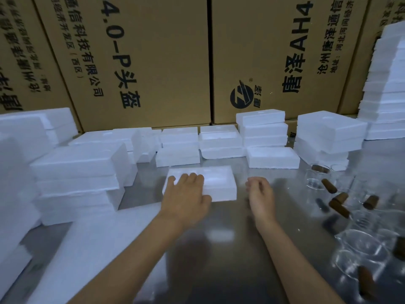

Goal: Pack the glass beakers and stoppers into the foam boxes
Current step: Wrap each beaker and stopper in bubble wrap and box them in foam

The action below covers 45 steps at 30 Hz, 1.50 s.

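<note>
Steadying foam box (215, 183) under flat left hand (186, 194) | right hand (259, 191) loosely curled, empty | next: likely fetch beaker (317, 177).

Between the left hand (185, 199) and the right hand (259, 194) the bench (232, 218) lies bare, an open lane running back along both forearms toward the person. Left of the left hand, stacked foam boxes (76, 170) crowd close, and beyond its fingers a single foam box (219, 183) lies under them, with a row of more foam stacks (221, 143) and a wall of cardboard cartons (274, 51) behind. Right of the right hand a short bare strip ends at glass beakers (359, 244) and scattered brown stoppers (338, 206), with a tall foam pile (390, 84) farther back
</note>
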Available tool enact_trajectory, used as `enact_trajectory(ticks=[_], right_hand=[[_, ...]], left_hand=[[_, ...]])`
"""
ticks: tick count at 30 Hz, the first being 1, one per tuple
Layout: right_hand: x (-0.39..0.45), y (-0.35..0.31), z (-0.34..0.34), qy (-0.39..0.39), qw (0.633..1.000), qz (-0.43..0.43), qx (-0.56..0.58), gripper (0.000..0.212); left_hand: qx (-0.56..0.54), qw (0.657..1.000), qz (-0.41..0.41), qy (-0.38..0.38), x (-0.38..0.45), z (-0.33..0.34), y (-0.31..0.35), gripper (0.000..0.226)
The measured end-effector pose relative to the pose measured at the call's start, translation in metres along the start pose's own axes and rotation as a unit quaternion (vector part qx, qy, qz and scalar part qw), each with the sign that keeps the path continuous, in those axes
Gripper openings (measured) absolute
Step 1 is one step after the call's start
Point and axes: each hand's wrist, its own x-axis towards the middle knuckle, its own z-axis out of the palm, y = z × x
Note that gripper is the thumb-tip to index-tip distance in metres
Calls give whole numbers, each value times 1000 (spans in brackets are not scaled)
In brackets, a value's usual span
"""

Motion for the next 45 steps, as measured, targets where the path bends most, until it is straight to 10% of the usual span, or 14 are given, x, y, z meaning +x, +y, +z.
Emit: enact_trajectory(ticks=[14,22,26,30,38,45], right_hand=[[-75,-11,-47,18,997,-63,-50,19],[-135,-45,-101,92,880,-329,-331,26],[-144,-52,-155,201,827,-219,-476,29],[-145,-46,-188,115,806,-41,-579,41],[-132,-33,-177,20,889,-91,-449,13],[-142,-44,-110,-70,943,-201,-257,12]], left_hand=[[-79,996,-29,40,-58,28,61,29],[-130,981,-46,138,-77,13,56,34],[-162,964,-118,175,-85,-3,28,28],[-189,942,-236,144,-93,-14,-16,30],[-294,908,-274,-119,-86,-15,-76,29],[-333,910,-248,-17,-92,-7,-76,18]])
